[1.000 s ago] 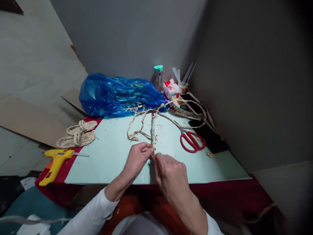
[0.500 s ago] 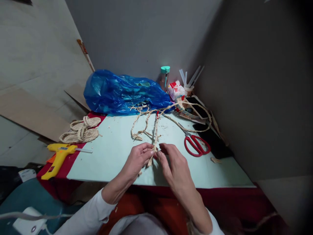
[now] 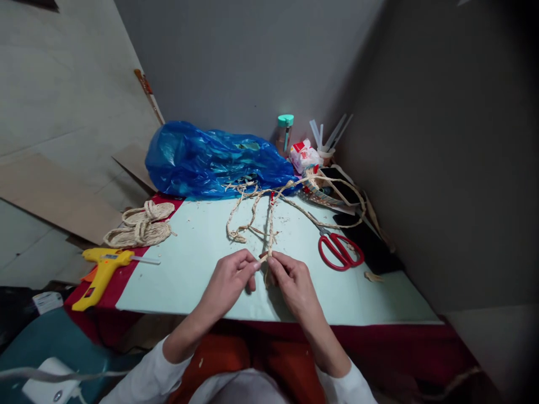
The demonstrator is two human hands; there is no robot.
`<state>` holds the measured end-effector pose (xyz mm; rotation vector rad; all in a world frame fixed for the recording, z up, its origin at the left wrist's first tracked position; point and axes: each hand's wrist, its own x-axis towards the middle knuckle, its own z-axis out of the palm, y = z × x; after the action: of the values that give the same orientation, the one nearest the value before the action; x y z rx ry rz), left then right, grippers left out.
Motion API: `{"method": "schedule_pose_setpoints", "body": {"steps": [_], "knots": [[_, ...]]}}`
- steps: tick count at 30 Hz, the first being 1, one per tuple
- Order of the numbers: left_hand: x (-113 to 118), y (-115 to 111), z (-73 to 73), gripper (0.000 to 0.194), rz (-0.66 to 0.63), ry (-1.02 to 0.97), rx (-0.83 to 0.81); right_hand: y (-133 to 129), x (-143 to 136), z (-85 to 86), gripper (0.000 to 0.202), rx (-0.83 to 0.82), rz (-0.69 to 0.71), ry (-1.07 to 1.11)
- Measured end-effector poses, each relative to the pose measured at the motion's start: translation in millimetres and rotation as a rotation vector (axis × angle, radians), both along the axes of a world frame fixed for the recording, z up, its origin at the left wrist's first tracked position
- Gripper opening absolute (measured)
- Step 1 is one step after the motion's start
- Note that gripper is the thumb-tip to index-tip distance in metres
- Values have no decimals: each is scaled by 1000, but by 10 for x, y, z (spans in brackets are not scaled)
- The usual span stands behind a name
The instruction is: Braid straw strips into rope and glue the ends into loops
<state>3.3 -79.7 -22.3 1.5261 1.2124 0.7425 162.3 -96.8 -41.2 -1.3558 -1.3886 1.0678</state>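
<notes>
A pale straw-coloured braid (image 3: 271,224) runs from a small red clip (image 3: 272,196) at the back of the table down to my hands. My left hand (image 3: 233,273) pinches one loose strand of it, drawn out to the left. At the braid's lower end, my right hand (image 3: 290,275) grips it between thumb and fingers. Another strand end hangs down between the hands. Behind lie long loops of the same cord (image 3: 252,210). Red-handled scissors (image 3: 340,251) rest on the table, right of my right hand.
A yellow glue gun (image 3: 103,272) and a pair of small woven sandals (image 3: 141,225) lie at the left edge. A blue plastic bag (image 3: 214,160) fills the back. A green-lidded jar (image 3: 285,134), a white cup of glue sticks (image 3: 325,152) and a black phone-like slab (image 3: 373,241) are at the right.
My hands have moved apart slightly. The left has shifted left, pulling a strand out sideways, while the right has closed on the braid's lower end.
</notes>
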Motion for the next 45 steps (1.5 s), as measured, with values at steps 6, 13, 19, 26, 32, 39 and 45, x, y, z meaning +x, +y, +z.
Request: {"method": "schedule_pose_setpoints", "body": {"steps": [6,13,19,26,32,39,45], "knots": [[76,-220,67,23,-8,284,290,1,6,-1,33,-45,37,128],[203,-277,0,28,-146,301,528,-36,102,18,30,-105,96,373],[160,8,35,17,51,-78,98,-77,114,-8,33,-85,186,414],[240,142,-37,28,-94,-302,-184,-131,99,19,42,-48,187,246],[145,189,-49,31,-94,-340,-263,-124,84,3,43,-11,229,98],[71,245,-2,39,-152,-408,-447,-135,113,55,38,-10,244,22],[137,215,18,30,-90,-290,-443,-284,64,40,24,24,65,-534]]}}
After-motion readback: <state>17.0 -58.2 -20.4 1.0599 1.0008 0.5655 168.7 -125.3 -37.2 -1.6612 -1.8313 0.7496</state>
